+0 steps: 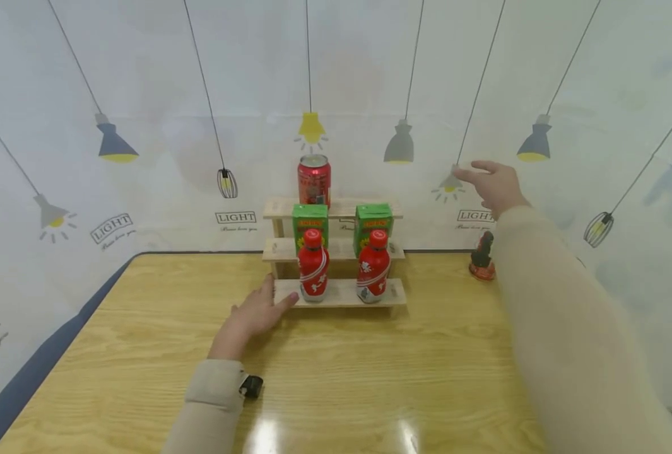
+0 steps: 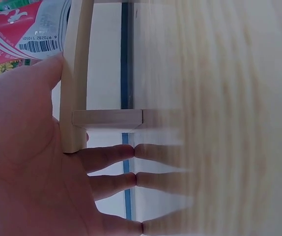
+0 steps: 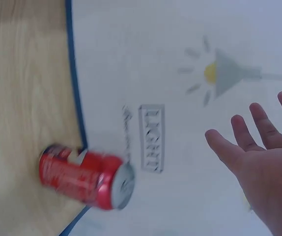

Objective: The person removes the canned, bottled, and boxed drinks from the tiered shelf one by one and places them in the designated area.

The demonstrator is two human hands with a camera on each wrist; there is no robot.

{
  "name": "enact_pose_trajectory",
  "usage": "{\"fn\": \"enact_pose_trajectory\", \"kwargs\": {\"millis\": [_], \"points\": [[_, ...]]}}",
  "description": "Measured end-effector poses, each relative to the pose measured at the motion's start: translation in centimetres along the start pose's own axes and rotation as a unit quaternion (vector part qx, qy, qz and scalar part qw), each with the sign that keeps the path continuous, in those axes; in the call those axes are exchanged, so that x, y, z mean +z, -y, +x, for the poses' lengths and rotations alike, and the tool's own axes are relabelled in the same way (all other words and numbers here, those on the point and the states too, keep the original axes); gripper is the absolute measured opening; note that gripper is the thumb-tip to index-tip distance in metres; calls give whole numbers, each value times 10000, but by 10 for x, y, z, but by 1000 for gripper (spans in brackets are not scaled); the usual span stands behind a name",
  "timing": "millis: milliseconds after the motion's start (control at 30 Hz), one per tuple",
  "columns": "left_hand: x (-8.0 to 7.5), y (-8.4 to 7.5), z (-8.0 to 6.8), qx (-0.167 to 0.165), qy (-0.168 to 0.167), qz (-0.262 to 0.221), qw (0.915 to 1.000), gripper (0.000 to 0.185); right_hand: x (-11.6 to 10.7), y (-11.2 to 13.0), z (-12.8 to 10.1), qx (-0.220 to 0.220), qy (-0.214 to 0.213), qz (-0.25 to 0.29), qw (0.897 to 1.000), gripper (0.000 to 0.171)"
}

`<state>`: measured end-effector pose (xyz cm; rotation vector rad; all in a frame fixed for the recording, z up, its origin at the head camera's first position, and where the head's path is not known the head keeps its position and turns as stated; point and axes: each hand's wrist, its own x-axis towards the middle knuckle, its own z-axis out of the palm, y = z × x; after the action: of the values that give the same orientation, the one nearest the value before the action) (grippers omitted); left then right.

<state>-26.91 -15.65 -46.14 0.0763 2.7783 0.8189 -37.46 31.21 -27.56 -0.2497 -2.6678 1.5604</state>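
Left hand [image 1: 254, 313], fingers straight, rests flat on the wooden table [image 1: 142, 328] against the left end of the three-tier wooden rack [image 1: 341, 293]. Right hand [image 1: 491, 184], open and holding nothing, is raised above a red can [image 3: 84, 175] standing at the table's rear edge.

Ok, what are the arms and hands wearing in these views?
Both arms are in long, loose beige sleeves reaching to the wrists. The left hand and right hand are bare, with no gloves or rings visible. A small black device sits at the left cuff; no cables show.
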Motion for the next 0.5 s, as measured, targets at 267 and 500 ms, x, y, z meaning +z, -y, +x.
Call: {"fn": "enact_pose_trajectory", "kwargs": {"millis": [267, 500], "points": [[1, 2, -1, -54, -64, -86, 9999, 109, 56, 76, -1, -401, 336, 144, 9985, 90], [0, 0, -1, -3, -63, -10, 10000, 104, 103, 122, -13, -645, 587, -36, 9962, 85]]}}
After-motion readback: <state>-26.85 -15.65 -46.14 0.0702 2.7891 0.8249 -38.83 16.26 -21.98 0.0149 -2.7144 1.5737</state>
